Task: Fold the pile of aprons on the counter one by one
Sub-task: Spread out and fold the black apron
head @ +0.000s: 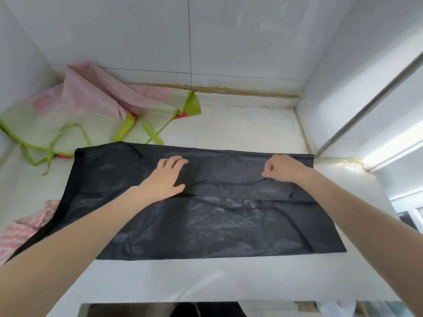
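My left grip [168,177] lies flat and released, palm pressing the black apron [206,216], likely to pin the folded band while the other side is set. My right grip [280,169], to its right, is curled, fingertips pinching the band's edge. The apron spreads across the tabletop [240,124] under and nearward of both. Beyond the left grip, a pink-and-green apron [91,110] lies crumpled in the corner, unfolded. Nearer, further left, pink cloth [25,227] peeks out.
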Motion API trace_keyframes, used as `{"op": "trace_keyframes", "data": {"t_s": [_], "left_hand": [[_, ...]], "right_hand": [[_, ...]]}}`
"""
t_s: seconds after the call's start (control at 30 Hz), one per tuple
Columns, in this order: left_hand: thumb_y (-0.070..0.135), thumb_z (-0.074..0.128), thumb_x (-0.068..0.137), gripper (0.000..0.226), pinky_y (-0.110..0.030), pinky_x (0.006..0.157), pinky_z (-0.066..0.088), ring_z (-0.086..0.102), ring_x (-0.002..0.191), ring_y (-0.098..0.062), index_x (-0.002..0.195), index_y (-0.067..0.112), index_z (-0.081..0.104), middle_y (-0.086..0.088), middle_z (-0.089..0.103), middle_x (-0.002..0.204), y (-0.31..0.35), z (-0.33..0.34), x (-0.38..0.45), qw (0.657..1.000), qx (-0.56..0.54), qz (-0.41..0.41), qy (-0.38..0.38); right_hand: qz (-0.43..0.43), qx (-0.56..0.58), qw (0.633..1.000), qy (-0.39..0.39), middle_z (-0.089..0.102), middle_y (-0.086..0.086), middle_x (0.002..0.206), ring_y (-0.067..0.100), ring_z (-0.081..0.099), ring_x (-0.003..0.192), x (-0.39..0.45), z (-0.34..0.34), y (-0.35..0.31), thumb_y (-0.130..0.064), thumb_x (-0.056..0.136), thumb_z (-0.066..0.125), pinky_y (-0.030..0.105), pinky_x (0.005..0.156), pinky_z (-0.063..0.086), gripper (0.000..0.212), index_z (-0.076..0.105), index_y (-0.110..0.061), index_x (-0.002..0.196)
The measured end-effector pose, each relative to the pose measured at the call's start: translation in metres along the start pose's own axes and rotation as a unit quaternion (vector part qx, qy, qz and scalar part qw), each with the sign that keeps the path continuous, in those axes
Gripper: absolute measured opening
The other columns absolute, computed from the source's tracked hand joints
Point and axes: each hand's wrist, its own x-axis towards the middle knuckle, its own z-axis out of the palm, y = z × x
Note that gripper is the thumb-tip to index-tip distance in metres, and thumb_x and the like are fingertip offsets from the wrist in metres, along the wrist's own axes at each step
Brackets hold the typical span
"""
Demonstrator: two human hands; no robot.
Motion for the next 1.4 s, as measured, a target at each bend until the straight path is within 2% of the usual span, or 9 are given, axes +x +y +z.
{"op": "trace_keyframes", "data": {"t_s": [0.1,0.23,0.47,0.7,0.8,0.9,1.07,1.2,1.4], "left_hand": [[0.039,0.050,0.094,0.063,-0.042,0.108,0.032,0.016,0.136,-0.032,0.147,0.021,0.021,-0.003,0.017,0.152,0.001,0.008,0.008,0.992,0.056,-0.017,-0.112],[0.046,0.044,0.095,0.056,-0.039,0.107,0.033,0.022,0.132,-0.027,0.145,0.027,0.027,-0.002,0.021,0.149,-0.001,0.013,0.011,0.991,0.124,0.020,-0.049],[0.030,0.044,0.097,0.059,-0.043,0.107,0.027,0.016,0.138,-0.024,0.149,0.027,0.017,0.005,0.014,0.156,0.017,-0.005,0.058,0.992,0.122,0.044,-0.006],[0.023,0.047,0.096,0.047,-0.042,0.101,0.032,0.027,0.130,-0.028,0.141,0.017,0.034,-0.004,0.034,0.146,0.035,-0.003,0.113,0.996,0.084,-0.012,0.007],[0.023,0.050,0.096,0.022,-0.039,0.093,0.035,0.043,0.115,-0.025,0.114,0.012,0.056,-0.006,0.057,0.117,0.023,-0.005,0.122,0.998,0.055,-0.020,-0.006],[0.027,0.053,0.095,0.019,-0.036,0.088,0.040,0.053,0.102,-0.026,0.094,0.011,0.062,-0.006,0.060,0.098,0.004,-0.012,0.122,0.998,0.003,-0.033,-0.056],[0.032,0.046,0.098,0.027,-0.033,0.079,0.034,0.054,0.094,-0.024,0.095,0.010,0.062,-0.004,0.060,0.097,-0.006,-0.017,0.125,0.998,0.034,-0.036,-0.043],[0.039,0.052,0.093,0.028,-0.032,0.078,0.032,0.055,0.097,-0.023,0.104,0.014,0.058,0.000,0.061,0.102,-0.010,-0.022,0.121,0.996,0.067,-0.016,-0.056],[0.029,0.056,0.091,0.015,-0.031,0.084,0.027,0.056,0.099,-0.024,0.100,0.017,0.055,-0.003,0.064,0.106,-0.023,-0.044,0.106,0.983,0.172,-0.043,0.043]], "right_hand": [[0.038,-0.080,0.995,0.054,0.059,0.005,0.087,0.024,0.056,0.080,-0.005,-0.006,0.015,-0.017,0.090,0.051,0.030,0.067,0.042,0.023,0.048,-0.014,0.068],[0.058,-0.165,0.984,-0.024,0.053,0.008,0.114,0.026,0.052,0.107,-0.008,0.015,0.033,-0.030,0.088,0.059,0.036,0.081,0.042,0.021,0.052,-0.013,0.099],[0.006,-0.214,0.967,0.138,0.028,0.011,0.146,0.028,0.033,0.132,0.032,0.027,0.044,-0.020,0.090,0.056,0.039,0.103,0.034,0.058,0.027,-0.006,0.139],[-0.030,-0.215,0.966,0.139,0.060,0.003,0.113,0.021,0.056,0.107,0.072,0.016,0.055,-0.011,0.094,0.046,0.033,0.105,0.026,0.020,0.059,-0.012,0.110],[-0.062,-0.010,0.997,-0.034,0.067,0.005,0.092,0.020,0.060,0.087,0.076,-0.009,0.062,-0.017,0.092,0.054,0.024,0.075,0.040,0.019,0.068,-0.003,0.089],[-0.042,0.050,0.986,-0.155,0.059,-0.002,0.077,0.016,0.052,0.074,0.081,-0.033,0.067,-0.018,0.090,0.053,0.026,0.072,0.040,0.023,0.063,-0.003,0.075],[-0.079,-0.007,0.988,-0.132,0.049,-0.009,0.095,0.016,0.049,0.094,0.096,-0.024,0.035,-0.040,0.085,0.064,0.034,0.088,0.044,0.031,0.052,-0.017,0.103],[-0.093,-0.075,0.987,-0.105,0.040,0.001,0.074,0.021,0.041,0.069,0.104,-0.007,0.015,-0.015,0.082,0.066,0.028,0.054,0.028,0.025,0.042,-0.010,0.075],[-0.082,-0.112,0.990,-0.027,0.037,0.000,0.066,0.015,0.037,0.058,0.091,-0.032,0.004,-0.014,0.092,0.055,0.025,0.050,0.026,0.039,0.033,-0.015,0.060]]}}
